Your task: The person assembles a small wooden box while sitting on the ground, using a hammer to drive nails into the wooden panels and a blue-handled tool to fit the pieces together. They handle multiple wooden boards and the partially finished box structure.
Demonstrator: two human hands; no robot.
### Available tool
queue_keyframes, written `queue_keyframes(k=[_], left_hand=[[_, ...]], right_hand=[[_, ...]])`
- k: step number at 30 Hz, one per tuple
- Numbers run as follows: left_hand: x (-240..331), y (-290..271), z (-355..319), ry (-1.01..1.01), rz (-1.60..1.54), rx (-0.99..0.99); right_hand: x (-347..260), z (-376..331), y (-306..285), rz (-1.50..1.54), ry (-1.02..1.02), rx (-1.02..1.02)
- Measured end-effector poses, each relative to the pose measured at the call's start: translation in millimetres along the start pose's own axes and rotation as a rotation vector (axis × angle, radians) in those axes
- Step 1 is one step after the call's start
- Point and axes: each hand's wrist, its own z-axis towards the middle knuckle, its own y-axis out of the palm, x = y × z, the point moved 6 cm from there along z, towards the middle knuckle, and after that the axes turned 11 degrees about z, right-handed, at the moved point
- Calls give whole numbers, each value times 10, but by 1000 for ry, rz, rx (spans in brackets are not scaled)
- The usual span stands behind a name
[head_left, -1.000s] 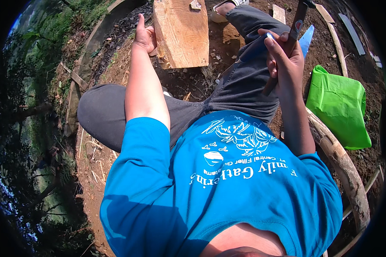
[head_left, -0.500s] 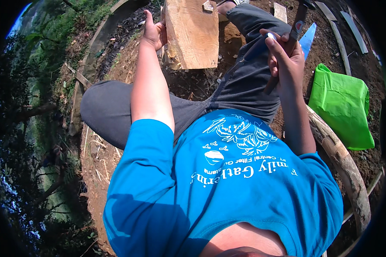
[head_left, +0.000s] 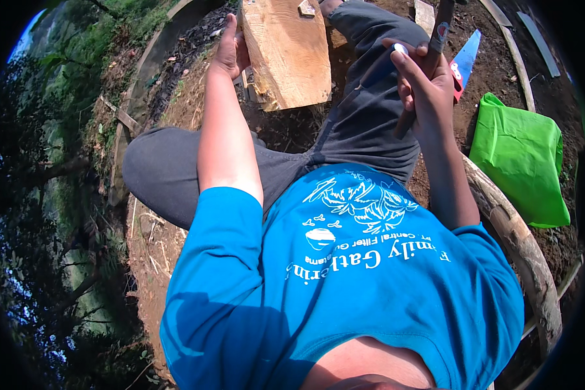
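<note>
A squared block of pale wood stands in front of my crossed legs, with a small wood chip on it. My left hand grips the block's left side, thumb pointing up and fingertips partly hidden. Closed around a hammer, my right hand is above my right leg; the hammer's head is mostly cut off by the upper edge. The same hand pinches a slim tool with a dark blue handle and white end, perhaps a chisel. Its thin shaft slants down toward the block.
A handsaw with a blue blade and red handle lies right of my right hand. Beyond it are a bright green bag and a curved log. Wood strips lie at the far right. Dense plants fill the left side.
The block and my left hand have shifted slightly left, and the block looks a little turned. My right hand has moved slightly left with both tools. The saw's red handle now shows.
</note>
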Motion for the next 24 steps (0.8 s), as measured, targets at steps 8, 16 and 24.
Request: queue_keyframes(k=[8,16,24], left_hand=[[-11,-77,-122,-23,-45,105],[-229,-266,-177,-142,-117,232],[-257,-178,-45,-16,-111,106]], right_hand=[[127,35,18,-21,45,-4],[170,76,-29,-59,64,11],[201,78,-95,-45,57,21]])
